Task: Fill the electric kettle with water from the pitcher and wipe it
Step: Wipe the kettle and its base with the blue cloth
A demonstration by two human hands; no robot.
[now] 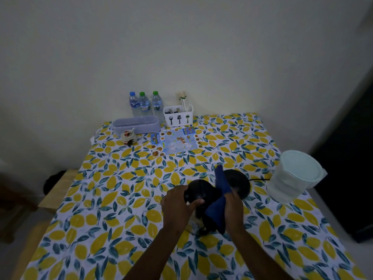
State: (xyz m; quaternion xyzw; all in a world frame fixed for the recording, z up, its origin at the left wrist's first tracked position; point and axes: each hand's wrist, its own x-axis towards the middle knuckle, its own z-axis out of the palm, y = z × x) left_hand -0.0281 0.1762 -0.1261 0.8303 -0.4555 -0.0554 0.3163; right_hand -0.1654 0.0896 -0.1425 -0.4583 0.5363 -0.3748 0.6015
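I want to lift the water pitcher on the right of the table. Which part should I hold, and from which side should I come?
I cannot see a handle on the pitcher, and its lid is on. So I would wrap a hand around the ribbed wall below the lid, coming from the left, the kettle's side, since the pitcher stands near the table's right edge. It seems to hold water, so supporting it with both hands is safer.

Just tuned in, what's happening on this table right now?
A person is wiping the black kettle. The left hand grips its top and holds it off the round base, which sits just behind. The right hand presses a blue cloth against the kettle's right side. The lidded pitcher stands to the right on the lemon-print tablecloth, untouched, with water showing in it. Whether the kettle is filled cannot be seen.
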